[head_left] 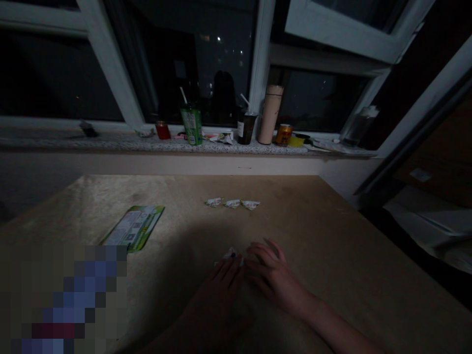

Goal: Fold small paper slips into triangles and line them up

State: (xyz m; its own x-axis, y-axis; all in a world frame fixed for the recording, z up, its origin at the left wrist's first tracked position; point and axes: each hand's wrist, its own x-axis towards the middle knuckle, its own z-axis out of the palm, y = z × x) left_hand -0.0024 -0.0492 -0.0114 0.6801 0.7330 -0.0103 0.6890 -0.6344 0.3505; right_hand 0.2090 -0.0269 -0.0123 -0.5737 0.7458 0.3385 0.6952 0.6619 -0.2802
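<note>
Both hands rest on a tan table (332,236) in dim light. My left hand (217,290) lies with fingers stretched forward, their tips on a small folded piece of paper (229,254). My right hand (271,273) lies beside it, fingers spread and slightly curled, tips close to the same paper. The paper is partly hidden under the fingertips. Three small folded paper pieces (232,202) sit in a row farther back on the table.
A green and white leaflet (133,227) lies on the table's left. The windowsill (110,142) behind holds a green bottle (191,125), a red cup (162,130), a dark cup (246,128), a tall flask (270,115) and a can (283,134).
</note>
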